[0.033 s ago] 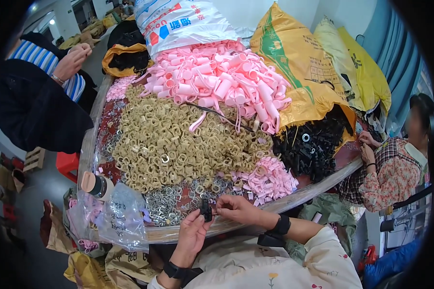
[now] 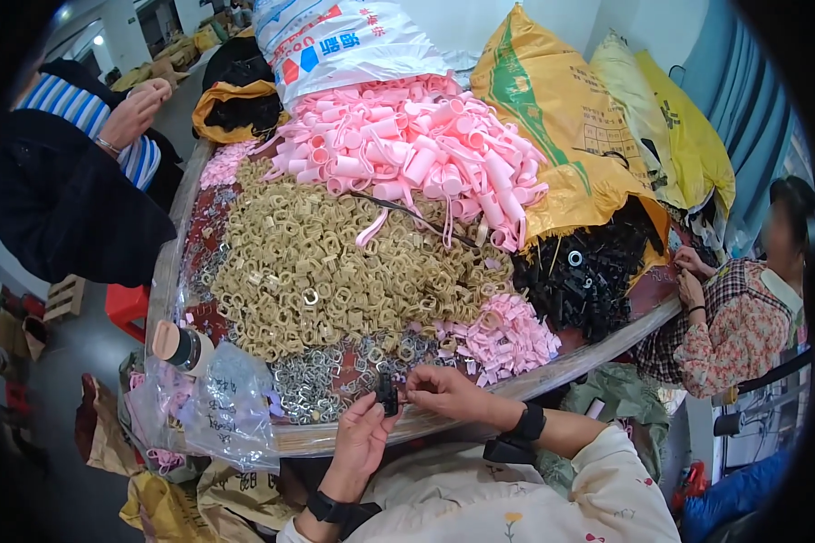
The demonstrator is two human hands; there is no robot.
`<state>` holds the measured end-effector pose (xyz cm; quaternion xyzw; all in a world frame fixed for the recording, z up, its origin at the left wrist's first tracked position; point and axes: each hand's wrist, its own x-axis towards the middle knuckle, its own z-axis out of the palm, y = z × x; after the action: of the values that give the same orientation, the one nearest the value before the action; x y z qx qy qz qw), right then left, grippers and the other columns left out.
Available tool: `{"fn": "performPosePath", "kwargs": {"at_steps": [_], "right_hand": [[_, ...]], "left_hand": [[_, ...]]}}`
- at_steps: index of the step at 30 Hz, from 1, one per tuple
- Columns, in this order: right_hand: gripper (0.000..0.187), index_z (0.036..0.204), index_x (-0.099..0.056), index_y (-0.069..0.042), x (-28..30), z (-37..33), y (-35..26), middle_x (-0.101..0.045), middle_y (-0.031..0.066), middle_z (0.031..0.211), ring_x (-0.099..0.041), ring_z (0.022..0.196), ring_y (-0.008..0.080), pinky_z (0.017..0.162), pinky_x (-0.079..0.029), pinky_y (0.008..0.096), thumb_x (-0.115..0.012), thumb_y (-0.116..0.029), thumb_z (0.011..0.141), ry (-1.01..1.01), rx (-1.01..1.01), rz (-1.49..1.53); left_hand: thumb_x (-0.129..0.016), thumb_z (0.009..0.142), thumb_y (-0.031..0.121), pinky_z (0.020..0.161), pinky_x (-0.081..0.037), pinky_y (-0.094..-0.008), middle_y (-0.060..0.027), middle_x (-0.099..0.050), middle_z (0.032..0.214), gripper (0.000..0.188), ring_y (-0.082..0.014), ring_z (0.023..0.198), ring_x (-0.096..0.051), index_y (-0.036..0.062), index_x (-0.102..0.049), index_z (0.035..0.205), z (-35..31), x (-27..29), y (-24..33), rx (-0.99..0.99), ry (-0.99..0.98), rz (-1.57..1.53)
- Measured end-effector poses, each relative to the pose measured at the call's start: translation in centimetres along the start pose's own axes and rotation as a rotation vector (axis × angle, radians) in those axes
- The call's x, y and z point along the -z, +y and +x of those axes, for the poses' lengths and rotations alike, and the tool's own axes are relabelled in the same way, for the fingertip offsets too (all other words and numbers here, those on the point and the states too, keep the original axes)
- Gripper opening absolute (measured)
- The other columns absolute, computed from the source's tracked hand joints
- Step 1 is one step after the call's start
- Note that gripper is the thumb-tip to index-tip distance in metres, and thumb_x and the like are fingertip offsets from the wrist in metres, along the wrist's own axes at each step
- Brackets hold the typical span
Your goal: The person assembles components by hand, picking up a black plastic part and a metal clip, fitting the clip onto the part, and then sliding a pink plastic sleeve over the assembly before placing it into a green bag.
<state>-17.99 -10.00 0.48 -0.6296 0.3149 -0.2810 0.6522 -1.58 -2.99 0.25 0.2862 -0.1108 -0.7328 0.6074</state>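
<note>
Over the table's near edge, my left hand pinches a small black plastic part upright between thumb and fingers. Just right of it, my right hand is closed, its fingertips pinched together close to the part. Whatever may be in that pinch is too small to make out. Beyond my hands lie loose small metal buckles and a broad heap of tan ring-shaped pieces. A pile of small pink pieces sits to the right of my right hand.
Pink tube-shaped parts spill from a white sack at the back. A yellow sack opens onto black parts. A lidded bottle and a clear bag are at the left edge. Co-workers stand at left and right.
</note>
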Motion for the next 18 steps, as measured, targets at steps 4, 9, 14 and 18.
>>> {"fn": "performPosePath", "kwargs": {"at_steps": [4,9,14,18], "right_hand": [[0.008,0.078,-0.049,-0.003,-0.2,0.0,-0.1,-0.046,-0.0022,0.068,-0.04,0.063,0.0047,0.054,-0.035,0.0197,-0.052,-0.01,0.08,0.005,-0.061,0.008],[0.009,0.078,-0.048,-0.003,0.1,0.1,0.0,-0.045,-0.0031,0.067,-0.039,0.062,0.0045,0.054,-0.034,0.0198,-0.051,-0.012,0.081,-0.021,-0.115,0.043],[0.01,0.078,-0.048,-0.003,-0.1,0.3,-1.5,-0.044,-0.0038,0.068,-0.038,0.061,0.0043,0.052,-0.033,0.0203,-0.049,-0.012,0.082,0.005,-0.149,0.069],[0.01,0.08,-0.048,-0.004,-0.3,0.5,-1.3,-0.042,-0.0048,0.068,-0.037,0.061,0.0029,0.052,-0.031,0.0188,-0.049,-0.013,0.084,-0.045,-0.083,0.06]], "left_hand": [[-0.05,0.08,0.002,0.082,-0.045,-0.0354,-0.0145,-0.055,0.101,0.021,-0.0231,0.093,-0.055,-0.0024,-0.05,0.101,-0.2,0.6,-0.1,0.002,0.019,0.003],[-0.049,0.081,0.003,0.079,-0.047,-0.0327,-0.014,-0.055,0.101,0.022,-0.0229,0.092,-0.056,-0.002,-0.05,0.102,-0.1,0.5,0.3,0.028,0.031,-0.009],[-0.048,0.082,0.004,0.074,-0.048,-0.028,-0.0125,-0.056,0.098,0.023,-0.0211,0.087,-0.057,-0.002,-0.049,0.104,-0.2,0.8,0.9,0.088,0.056,-0.007],[-0.048,0.082,0.005,0.072,-0.049,-0.0257,-0.011,-0.057,0.096,0.023,-0.0192,0.084,-0.058,-0.0023,-0.049,0.104,-0.2,0.7,0.9,0.111,0.057,0.006]]}}
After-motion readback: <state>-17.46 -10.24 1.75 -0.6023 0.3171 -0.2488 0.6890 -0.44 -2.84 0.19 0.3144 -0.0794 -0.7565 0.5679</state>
